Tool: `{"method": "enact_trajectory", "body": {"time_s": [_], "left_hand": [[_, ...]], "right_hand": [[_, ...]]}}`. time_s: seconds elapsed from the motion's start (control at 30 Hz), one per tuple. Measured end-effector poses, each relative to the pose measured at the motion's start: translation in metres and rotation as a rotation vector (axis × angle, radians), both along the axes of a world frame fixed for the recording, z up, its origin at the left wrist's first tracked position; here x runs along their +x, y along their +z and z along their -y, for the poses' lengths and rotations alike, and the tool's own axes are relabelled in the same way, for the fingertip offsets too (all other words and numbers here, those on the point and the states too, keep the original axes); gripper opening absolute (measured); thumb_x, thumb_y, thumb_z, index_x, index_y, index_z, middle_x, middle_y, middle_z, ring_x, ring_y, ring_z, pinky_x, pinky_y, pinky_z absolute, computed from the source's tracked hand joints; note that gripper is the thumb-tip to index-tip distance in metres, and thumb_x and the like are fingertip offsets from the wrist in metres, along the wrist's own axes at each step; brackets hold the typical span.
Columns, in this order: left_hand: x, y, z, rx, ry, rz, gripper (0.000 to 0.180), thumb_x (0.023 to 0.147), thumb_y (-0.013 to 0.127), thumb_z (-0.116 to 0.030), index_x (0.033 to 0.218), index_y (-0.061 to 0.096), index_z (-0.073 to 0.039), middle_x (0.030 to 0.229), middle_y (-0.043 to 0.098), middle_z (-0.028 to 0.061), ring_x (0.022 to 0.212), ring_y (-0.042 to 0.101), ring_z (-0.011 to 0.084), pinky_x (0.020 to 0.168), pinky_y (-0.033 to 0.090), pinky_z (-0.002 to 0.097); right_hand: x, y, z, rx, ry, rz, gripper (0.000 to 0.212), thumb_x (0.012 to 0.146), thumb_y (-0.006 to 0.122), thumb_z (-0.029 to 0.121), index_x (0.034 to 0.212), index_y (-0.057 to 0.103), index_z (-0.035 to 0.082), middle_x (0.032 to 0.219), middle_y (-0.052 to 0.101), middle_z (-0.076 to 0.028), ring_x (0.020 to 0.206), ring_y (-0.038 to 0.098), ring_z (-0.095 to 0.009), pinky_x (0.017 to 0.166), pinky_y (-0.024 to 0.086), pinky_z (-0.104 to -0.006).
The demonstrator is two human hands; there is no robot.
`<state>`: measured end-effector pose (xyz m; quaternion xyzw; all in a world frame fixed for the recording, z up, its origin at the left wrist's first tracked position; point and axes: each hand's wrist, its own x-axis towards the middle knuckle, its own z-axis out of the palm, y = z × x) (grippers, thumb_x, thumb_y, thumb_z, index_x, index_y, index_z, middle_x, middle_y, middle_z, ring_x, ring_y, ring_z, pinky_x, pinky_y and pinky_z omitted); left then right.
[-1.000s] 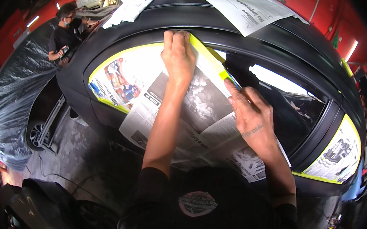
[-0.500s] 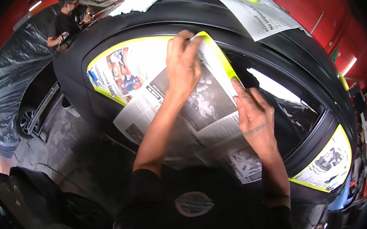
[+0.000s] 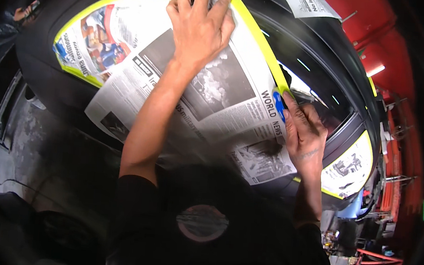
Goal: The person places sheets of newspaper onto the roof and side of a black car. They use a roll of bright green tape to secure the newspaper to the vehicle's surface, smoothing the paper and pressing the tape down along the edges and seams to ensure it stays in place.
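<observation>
A large sheet of newspaper (image 3: pixel 148 84) hangs over the dark matte side of a car (image 3: pixel 41 62), its lower edge loose. Yellow masking tape (image 3: pixel 258 38) runs along its right edge, from the top corner down to my right hand. Spread over the sheet's top corner, my left hand (image 3: pixel 200 30) presses it with fingers apart. My right hand (image 3: pixel 305 130) is closed, thumb and fingers pinching the taped edge lower down. A bright blue patch (image 3: pixel 278 105) shows beside its fingertips; I cannot tell whether it is print or an object.
Taped newspaper covers a side window (image 3: pixel 97 36) on the left and a small pane (image 3: pixel 348 164) on the right. Another newspaper sheet (image 3: pixel 309 2) lies on the roof. A person's hand (image 3: pixel 26 12) shows at far left. Red metal stands (image 3: pixel 377 260) are at lower right.
The view has come closer to the window. More tape shows along the sheet's right edge, with my right hand lower along it. My left hand's fingers have spread at the top corner.
</observation>
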<state>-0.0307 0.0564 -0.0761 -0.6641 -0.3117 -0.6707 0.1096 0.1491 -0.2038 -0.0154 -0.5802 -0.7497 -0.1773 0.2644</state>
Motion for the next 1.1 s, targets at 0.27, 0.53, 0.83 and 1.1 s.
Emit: {"method": "enact_trajectory", "body": {"time_s": [0.27, 0.53, 0.83, 1.1], "left_hand": [[0.000, 0.019, 0.033, -0.131, -0.027, -0.013, 0.048, 0.099, 0.069, -0.018, 0.143, 0.060, -0.001, 0.150, 0.047, 0.0276, 0.133, 0.047, 0.0526, 0.111, 0.045, 0.0573], [0.003, 0.021, 0.028, -0.052, -0.091, 0.019, 0.051, 0.092, 0.072, -0.006, 0.140, 0.060, 0.002, 0.146, 0.047, 0.0277, 0.124, 0.053, 0.0476, 0.105, 0.048, 0.0542], [0.006, 0.021, 0.032, -0.107, -0.114, 0.032, 0.059, 0.090, 0.074, -0.005, 0.145, 0.055, 0.002, 0.149, 0.046, 0.0279, 0.134, 0.049, 0.0466, 0.109, 0.047, 0.0539], [0.041, -0.038, 0.051, 0.120, -0.163, -0.074, 0.051, 0.084, 0.078, -0.015, 0.135, 0.072, -0.019, 0.141, 0.059, 0.0140, 0.126, 0.054, 0.0405, 0.104, 0.038, 0.0647]], "right_hand": [[0.000, -0.013, -0.021, -0.106, -0.220, 0.201, 0.042, 0.092, 0.069, 0.002, 0.133, 0.072, 0.009, 0.084, 0.065, -0.018, 0.067, 0.067, -0.039, 0.063, 0.053, -0.0475], [0.005, -0.013, -0.034, -0.195, -0.291, 0.245, 0.037, 0.094, 0.067, 0.011, 0.130, 0.073, 0.007, 0.087, 0.070, -0.021, 0.074, 0.070, -0.042, 0.070, 0.057, -0.0509], [0.009, -0.018, -0.040, -0.122, -0.260, 0.283, 0.034, 0.094, 0.066, 0.009, 0.127, 0.074, 0.005, 0.085, 0.070, -0.019, 0.073, 0.070, -0.040, 0.070, 0.057, -0.0496], [0.006, -0.015, -0.045, -0.158, -0.256, 0.245, 0.036, 0.091, 0.068, 0.010, 0.127, 0.075, 0.011, 0.081, 0.068, -0.015, 0.068, 0.070, -0.038, 0.063, 0.058, -0.0490]]}}
